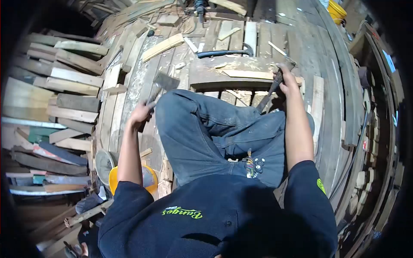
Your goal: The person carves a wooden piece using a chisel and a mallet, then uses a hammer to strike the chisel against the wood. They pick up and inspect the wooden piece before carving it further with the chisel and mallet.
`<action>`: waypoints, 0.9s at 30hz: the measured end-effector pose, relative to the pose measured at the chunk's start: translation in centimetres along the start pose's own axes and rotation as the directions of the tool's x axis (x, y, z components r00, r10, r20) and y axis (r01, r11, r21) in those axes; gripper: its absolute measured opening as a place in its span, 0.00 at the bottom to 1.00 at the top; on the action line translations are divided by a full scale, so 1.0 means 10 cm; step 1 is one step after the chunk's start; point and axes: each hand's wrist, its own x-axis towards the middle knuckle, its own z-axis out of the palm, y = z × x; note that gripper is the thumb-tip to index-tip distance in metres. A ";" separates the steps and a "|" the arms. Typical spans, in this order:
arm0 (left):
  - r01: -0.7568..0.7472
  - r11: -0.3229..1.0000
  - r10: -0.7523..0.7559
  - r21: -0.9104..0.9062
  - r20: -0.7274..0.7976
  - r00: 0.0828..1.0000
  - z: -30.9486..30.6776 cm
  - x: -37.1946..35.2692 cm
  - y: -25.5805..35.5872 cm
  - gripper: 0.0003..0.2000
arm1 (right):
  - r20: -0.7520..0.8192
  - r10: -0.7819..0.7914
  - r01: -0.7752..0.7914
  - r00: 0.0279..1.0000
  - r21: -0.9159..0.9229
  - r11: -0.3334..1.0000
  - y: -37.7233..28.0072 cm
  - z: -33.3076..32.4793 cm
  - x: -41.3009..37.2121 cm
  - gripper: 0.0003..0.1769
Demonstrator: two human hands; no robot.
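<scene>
My left hand (140, 114) is closed around the handle of a short tool with a broad, grey rectangular head (167, 81), held beside my left knee. On the other side, my right hand (288, 81) grips a long, dark, narrow tool (272, 95) that slants down toward my right knee. Its exact kind does not show. Close by that hand lies a curved wooden board (202, 73) with a pale strip of wood (247, 74) on top. My crossed legs hide part of the gap below the board.
A dark-handled tool with a curved head (223, 53) lies beyond the board. Stacked wood offcuts (77, 88) line the left side. A yellow bucket (150, 178) stands by my left elbow; another yellow container (337, 12) is far right. Another person's hand (68, 222) shows lower left.
</scene>
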 end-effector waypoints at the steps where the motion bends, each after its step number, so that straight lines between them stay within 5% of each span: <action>1: -0.051 0.998 0.050 -0.032 -0.018 0.999 -0.09 -0.03 0.10 0.14 | 0.014 0.026 -0.025 1.000 -0.069 0.997 -0.03 0.03 -0.02 0.16; 4: -0.258 0.937 0.243 -0.234 -0.092 0.966 -0.11 0.00 0.60 0.15 | 0.005 0.051 -0.051 0.999 -0.068 0.996 0.00 0.02 0.06 0.19; 6: -0.409 0.912 0.409 0.024 -0.108 0.906 -0.01 0.14 1.16 0.13 | -0.047 0.056 -0.058 0.997 -0.057 0.997 -0.02 0.05 -0.01 0.19; 8: -0.480 0.868 0.494 0.128 -0.334 0.803 0.28 0.64 1.45 0.11 | -0.098 0.052 -0.056 0.994 -0.041 0.998 -0.03 0.03 0.00 0.19; 11: -0.329 0.940 0.331 -0.096 0.003 0.944 0.76 0.95 1.75 0.10 | -0.090 0.061 -0.063 0.994 -0.025 0.998 0.07 -0.26 0.17 0.20; 15: -0.072 0.997 0.054 0.019 0.469 0.881 1.43 1.19 1.92 0.17 | -0.158 0.051 -0.045 0.986 0.041 0.998 0.10 -0.23 0.11 0.18; 16: -0.056 0.998 0.046 0.007 0.477 0.878 1.59 1.26 1.89 0.18 | -0.110 0.091 -0.090 0.990 0.009 0.996 0.08 -0.25 0.12 0.17; 19: -0.025 0.998 0.048 -0.065 0.379 0.924 1.91 1.43 1.85 0.18 | -0.140 0.076 -0.076 0.987 0.004 0.997 0.08 -0.14 0.16 0.16; 20: -0.062 0.992 0.029 0.114 0.270 0.962 1.98 1.55 1.82 0.18 | -0.143 0.084 -0.084 0.986 0.011 0.996 0.07 -0.10 0.14 0.16; 23: -0.162 0.951 0.143 0.264 0.093 0.985 2.20 1.79 1.60 0.19 | -0.122 0.066 -0.059 0.990 0.058 0.997 0.11 -0.13 0.20 0.16; 27: -0.247 0.813 0.224 0.527 0.109 0.968 2.27 1.79 1.58 0.26 | -0.141 0.100 -0.094 0.985 0.049 0.994 0.03 -0.11 0.14 0.18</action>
